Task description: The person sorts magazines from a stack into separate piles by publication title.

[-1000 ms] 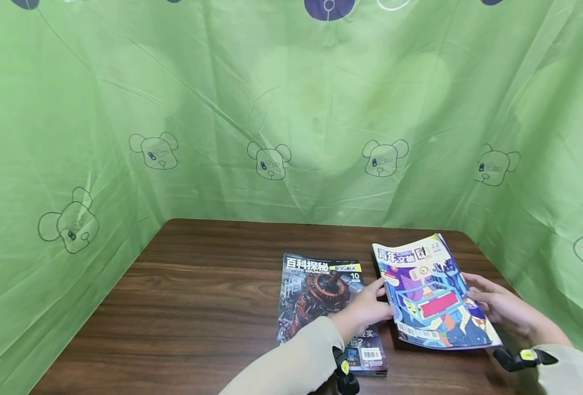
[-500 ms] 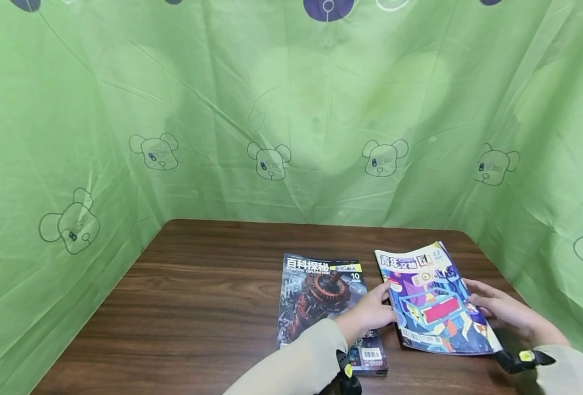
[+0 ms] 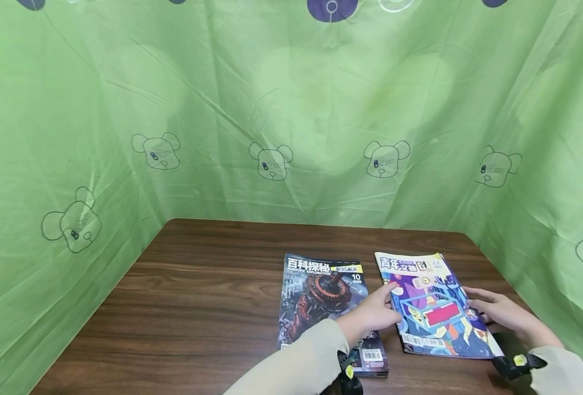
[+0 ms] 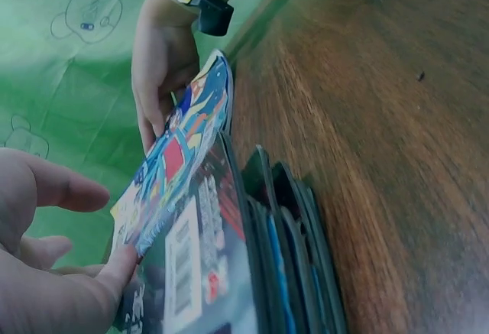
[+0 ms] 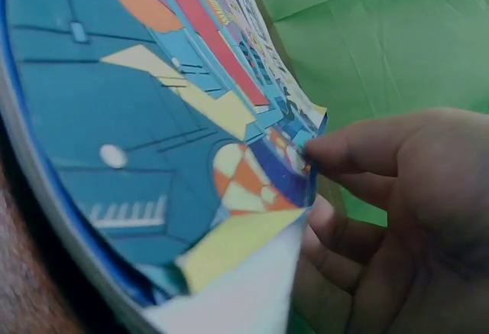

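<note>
In the head view, a colourful purple-and-white magazine lies at the right of the table, slightly turned. My left hand is at its left edge; the left wrist view shows a fingertip touching that edge while another digit stands off the cover. At the opposite edge, my right hand holds the magazine, thumb against the rim and the other fingers partly hidden behind it. Left of it lies a stack of dark magazines, the top one showing a red machine; my left forearm crosses above it.
The brown wooden table extends to the left of the stack. Green curtains with bear drawings hang round the back and sides. Each wrist wears a black strap with a yellow mark.
Both hands have lowered the colourful magazine toward the table, its top edge coming nearer and lying flatter. The dark stack has stayed in place.
</note>
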### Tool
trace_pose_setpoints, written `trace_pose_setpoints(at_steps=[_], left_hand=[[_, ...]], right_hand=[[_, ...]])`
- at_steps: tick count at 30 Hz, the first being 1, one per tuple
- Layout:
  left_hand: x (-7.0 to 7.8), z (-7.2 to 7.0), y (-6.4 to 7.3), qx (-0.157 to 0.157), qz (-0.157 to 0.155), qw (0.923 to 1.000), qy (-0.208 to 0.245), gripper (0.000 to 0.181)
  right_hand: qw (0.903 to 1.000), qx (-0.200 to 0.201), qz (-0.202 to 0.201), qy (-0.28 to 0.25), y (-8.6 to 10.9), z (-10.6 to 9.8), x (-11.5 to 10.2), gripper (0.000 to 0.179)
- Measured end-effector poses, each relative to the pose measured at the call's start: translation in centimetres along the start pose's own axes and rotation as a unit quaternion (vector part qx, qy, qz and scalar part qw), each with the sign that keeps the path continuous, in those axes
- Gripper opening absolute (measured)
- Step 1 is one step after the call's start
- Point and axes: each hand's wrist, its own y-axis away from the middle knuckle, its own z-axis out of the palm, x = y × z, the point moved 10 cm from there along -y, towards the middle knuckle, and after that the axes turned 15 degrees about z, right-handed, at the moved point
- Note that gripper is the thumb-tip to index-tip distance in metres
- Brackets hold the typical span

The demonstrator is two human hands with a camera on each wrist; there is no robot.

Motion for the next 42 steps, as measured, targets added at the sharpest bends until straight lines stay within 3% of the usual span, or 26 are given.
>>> trace_pose_setpoints(at_steps=[11, 17, 25, 30, 34, 42], left_hand=[[0.2, -0.5, 0.1, -0.005, 0.004, 1.0, -0.003, 0.074], [0.4, -1.6, 0.3, -0.035, 0.005, 0.9993, -0.012, 0.067], [0.9, -4.2, 0.6, -0.054, 0.025, 0.9967, -0.056, 0.055], [0.6, -5.9, 1.0, -0.067, 0.024, 0.9956, -0.062, 0.054], [0.6, -7.1, 1.3, -0.076, 0.04, 0.9953, -0.044, 0.055], [0.8, -10.4, 2.7, -0.082, 0.061, 0.9882, -0.115, 0.057]], right_hand=[[0.9975, 0.054, -0.035, 0.029, 0.3, -1.1, -1.0, 0.054], [0.9961, 0.071, -0.048, 0.019, 0.8, -1.1, -2.0, 0.055], [0.9978, 0.029, -0.056, -0.018, 1.2, 1.0, -4.4, 0.055], [0.9958, -0.003, -0.09, -0.014, 1.7, 3.3, -6.5, 0.051], [0.9913, -0.024, -0.129, -0.002, 2.1, 4.9, -8.3, 0.049], [0.982, -0.077, -0.172, 0.002, 2.5, 8.5, -10.7, 0.045]])
